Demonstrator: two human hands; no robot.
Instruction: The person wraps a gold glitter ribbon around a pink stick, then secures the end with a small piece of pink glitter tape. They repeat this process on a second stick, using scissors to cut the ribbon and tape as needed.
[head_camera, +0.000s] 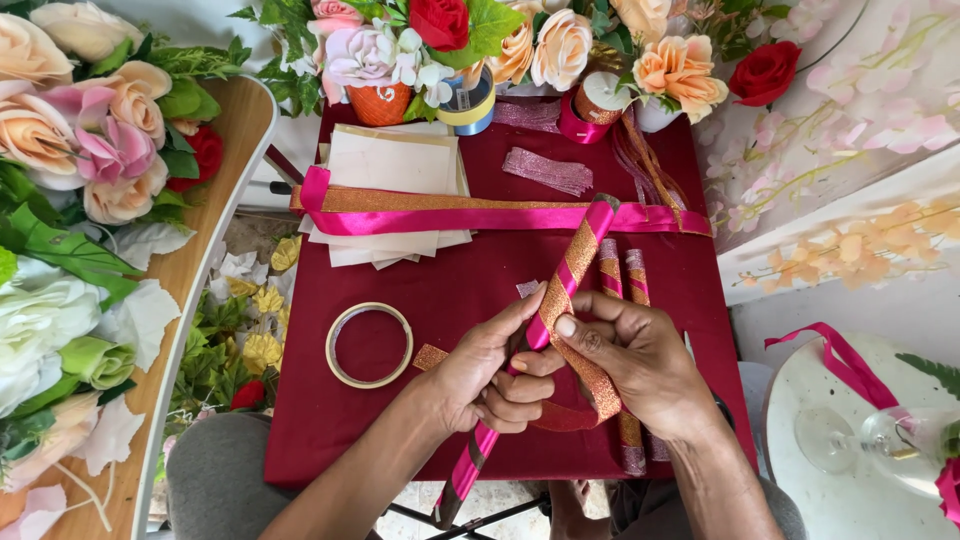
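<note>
Head view: maroon table, then a stick slanting from near centre to far right (partly wrapped). Left hand has fingers curled tight around its shaft; right hand pinches glitter ribbon against it. Wrapping appears underway; next turn needs steady tension.

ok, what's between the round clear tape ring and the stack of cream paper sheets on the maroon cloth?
Head view: only bare maroon cloth lies between the clear tape ring and the stack of cream paper sheets; the long pink and gold ribbon crosses the sheets themselves.
</note>
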